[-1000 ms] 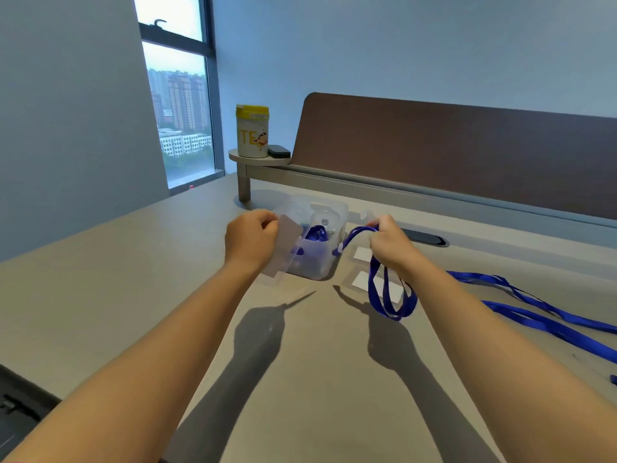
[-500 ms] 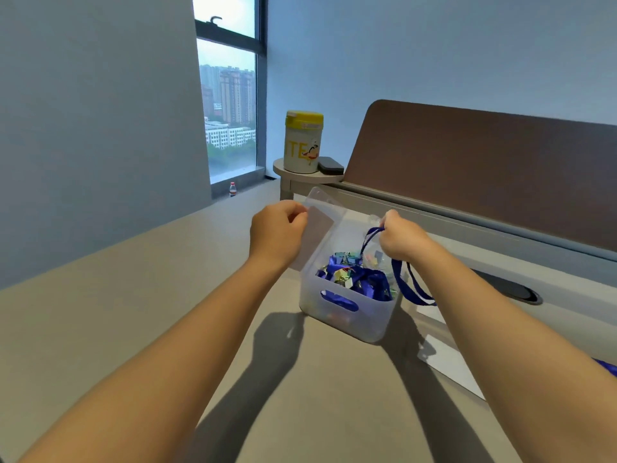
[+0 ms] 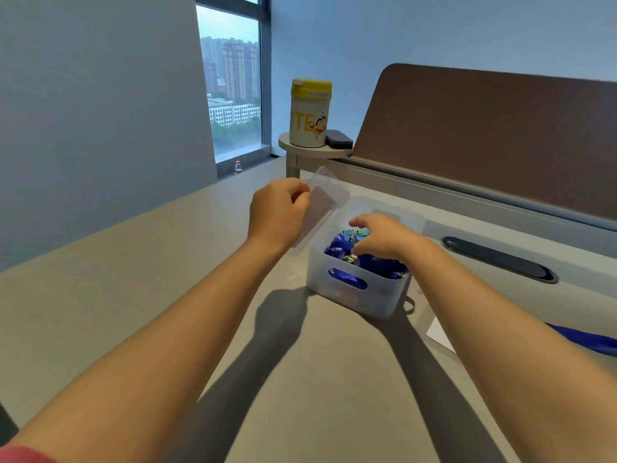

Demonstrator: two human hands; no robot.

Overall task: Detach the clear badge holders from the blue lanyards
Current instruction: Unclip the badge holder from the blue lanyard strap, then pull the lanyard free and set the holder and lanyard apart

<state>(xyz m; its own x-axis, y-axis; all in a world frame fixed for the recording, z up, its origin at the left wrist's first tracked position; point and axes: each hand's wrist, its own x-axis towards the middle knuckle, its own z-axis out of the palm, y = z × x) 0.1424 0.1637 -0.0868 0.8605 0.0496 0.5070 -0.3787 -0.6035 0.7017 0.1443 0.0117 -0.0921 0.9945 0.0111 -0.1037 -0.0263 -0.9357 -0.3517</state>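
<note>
Badge holder (image 3: pixel 322 203) pinched in left hand (image 3: pixel 278 212) grip, right hand (image 3: pixel 384 237) loosely open over lanyards (image 3: pixel 347 252).

Badge holder (image 3: pixel 322 203): clear, pale grey insert. Bin (image 3: pixel 359 292): frosted translucent white. Lanyards (image 3: pixel 370 262) inside: deep blue, silvery clips. Loose lanyard (image 3: pixel 591 342): same blue. Desk (image 3: pixel 117 295): plain beige. Canister (image 3: pixel 309 115): cream, yellow lid, yellow letters, cartoon print. Divider (image 3: pixel 484 135): brown. Sleeve (image 3: pixel 20 454): pink-red.

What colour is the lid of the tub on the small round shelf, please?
Yellow; the tub shows in the head view.
</note>
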